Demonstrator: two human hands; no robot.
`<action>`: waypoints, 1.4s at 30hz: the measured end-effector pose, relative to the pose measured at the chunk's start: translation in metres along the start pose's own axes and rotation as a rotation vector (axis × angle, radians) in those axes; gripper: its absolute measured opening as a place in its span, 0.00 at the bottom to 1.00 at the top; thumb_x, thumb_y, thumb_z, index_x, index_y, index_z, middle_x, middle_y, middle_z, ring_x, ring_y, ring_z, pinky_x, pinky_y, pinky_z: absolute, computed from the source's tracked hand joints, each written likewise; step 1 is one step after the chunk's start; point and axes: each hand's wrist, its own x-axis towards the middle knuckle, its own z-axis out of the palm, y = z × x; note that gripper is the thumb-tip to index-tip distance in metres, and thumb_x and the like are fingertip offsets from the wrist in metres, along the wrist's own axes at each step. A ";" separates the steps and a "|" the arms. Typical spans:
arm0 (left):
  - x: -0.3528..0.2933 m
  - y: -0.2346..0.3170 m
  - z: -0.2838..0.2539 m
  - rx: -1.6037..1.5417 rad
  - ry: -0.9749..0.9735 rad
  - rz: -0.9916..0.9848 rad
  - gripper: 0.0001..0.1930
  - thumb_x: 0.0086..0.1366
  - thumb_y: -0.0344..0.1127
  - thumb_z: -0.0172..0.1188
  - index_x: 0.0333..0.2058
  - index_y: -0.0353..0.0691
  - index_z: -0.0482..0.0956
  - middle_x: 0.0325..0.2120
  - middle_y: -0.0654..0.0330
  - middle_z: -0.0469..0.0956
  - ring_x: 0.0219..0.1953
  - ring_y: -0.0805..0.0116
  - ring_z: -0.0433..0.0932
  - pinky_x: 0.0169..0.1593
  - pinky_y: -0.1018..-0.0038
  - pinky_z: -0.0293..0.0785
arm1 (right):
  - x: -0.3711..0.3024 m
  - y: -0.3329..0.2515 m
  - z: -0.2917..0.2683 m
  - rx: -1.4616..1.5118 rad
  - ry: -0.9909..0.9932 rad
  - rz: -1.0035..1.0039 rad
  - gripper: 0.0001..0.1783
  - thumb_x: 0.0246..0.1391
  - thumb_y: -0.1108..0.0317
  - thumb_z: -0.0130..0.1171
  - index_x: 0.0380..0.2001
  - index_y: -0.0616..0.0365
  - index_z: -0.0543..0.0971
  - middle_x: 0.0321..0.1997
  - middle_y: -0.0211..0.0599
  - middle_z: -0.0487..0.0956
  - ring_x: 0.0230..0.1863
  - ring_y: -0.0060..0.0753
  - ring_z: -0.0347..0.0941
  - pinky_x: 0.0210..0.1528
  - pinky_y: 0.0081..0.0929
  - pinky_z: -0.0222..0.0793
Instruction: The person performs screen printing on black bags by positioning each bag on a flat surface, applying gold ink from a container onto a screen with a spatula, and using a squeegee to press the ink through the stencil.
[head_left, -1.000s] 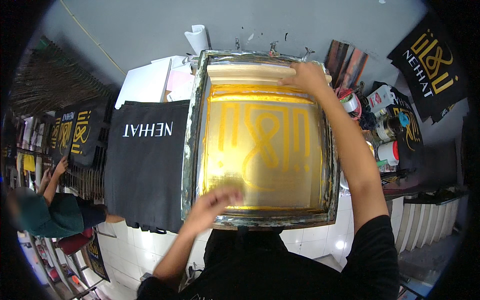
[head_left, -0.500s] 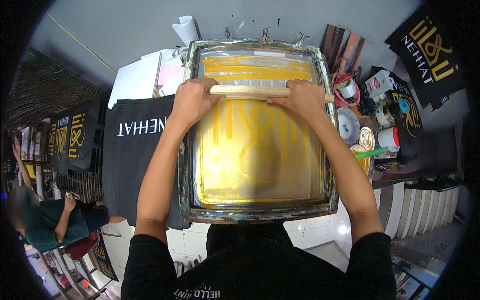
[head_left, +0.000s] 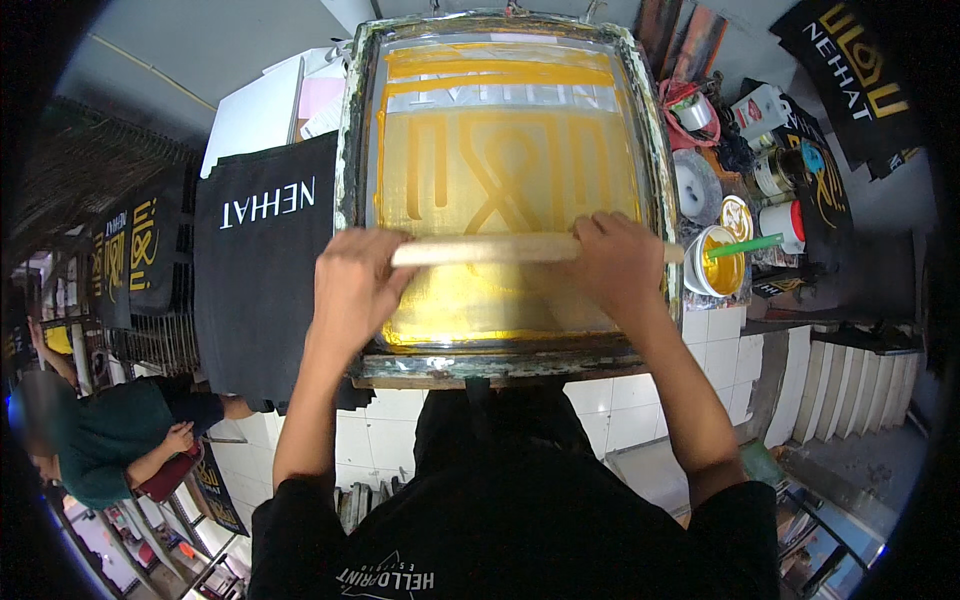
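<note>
Grey wall [head_left: 240, 40] stands beyond the screen [head_left: 560, 366], and just below the screen's middle lies the squeegee [head_left: 490, 249], gripped at its left end by the left hand [head_left: 356, 282] and near its right end by the right [head_left: 622, 262]. Its wooden bar looks light and stiff, probably slippery if yellow ink [head_left: 500, 73] reaches it; widely spaced holds should keep it level.

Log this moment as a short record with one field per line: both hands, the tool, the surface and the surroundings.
Left hand: fingers wrapped around the left end of the wooden bar
Right hand: on the bar near its right end, which juts past the hand
Bar position: crosswise over the framed screen, nearer its lower edge
Screen surface: gold ink, banded along the far side
Left of screen: black cloth, white lettering
Right of screen: white tub with green stick
Far left: another person, dark green top
</note>
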 end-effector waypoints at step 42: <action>-0.140 -0.202 -0.048 -0.397 0.349 -0.713 0.06 0.66 0.32 0.66 0.31 0.37 0.79 0.27 0.73 0.71 0.33 0.79 0.68 0.40 0.78 0.65 | 0.155 -0.028 -0.327 -0.044 0.549 0.162 0.22 0.47 0.49 0.76 0.36 0.55 0.90 0.30 0.43 0.88 0.29 0.33 0.82 0.37 0.32 0.77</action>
